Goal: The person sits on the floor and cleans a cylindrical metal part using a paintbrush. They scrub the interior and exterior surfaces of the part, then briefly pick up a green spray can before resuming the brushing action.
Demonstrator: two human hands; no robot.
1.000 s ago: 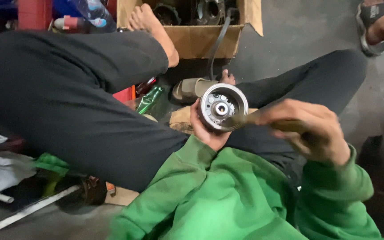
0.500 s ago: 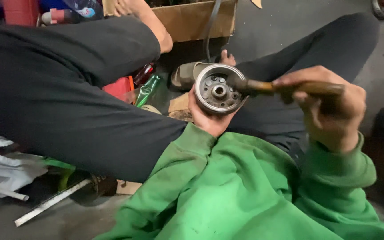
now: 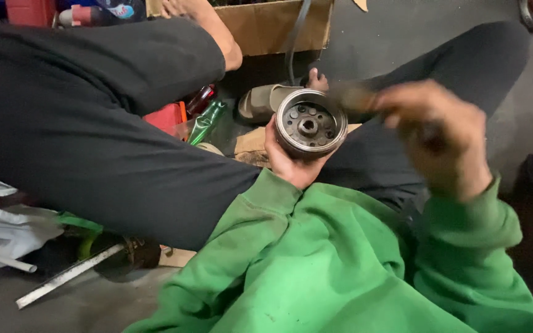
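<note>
Swung blurred, right hand [image 3: 439, 132] grips one tool [image 3: 356, 95] — left hand [image 3: 291, 161] cups one metal drum [image 3: 311, 123].

Dull greasy metal flywheel [image 3: 308, 125]

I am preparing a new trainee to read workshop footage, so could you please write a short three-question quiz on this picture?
1. True or false: the left hand cups the round metal drum from below.
2. What does the right hand grip? A) a tool handle, blurred by motion B) a paint brush C) nothing
3. Fill in: the cardboard box stands beyond the drum, next to a bare ____.

Key: 1 true. 2 A: the handle points at the drum's rim, though blur hides its tip. 3 foot.
</note>
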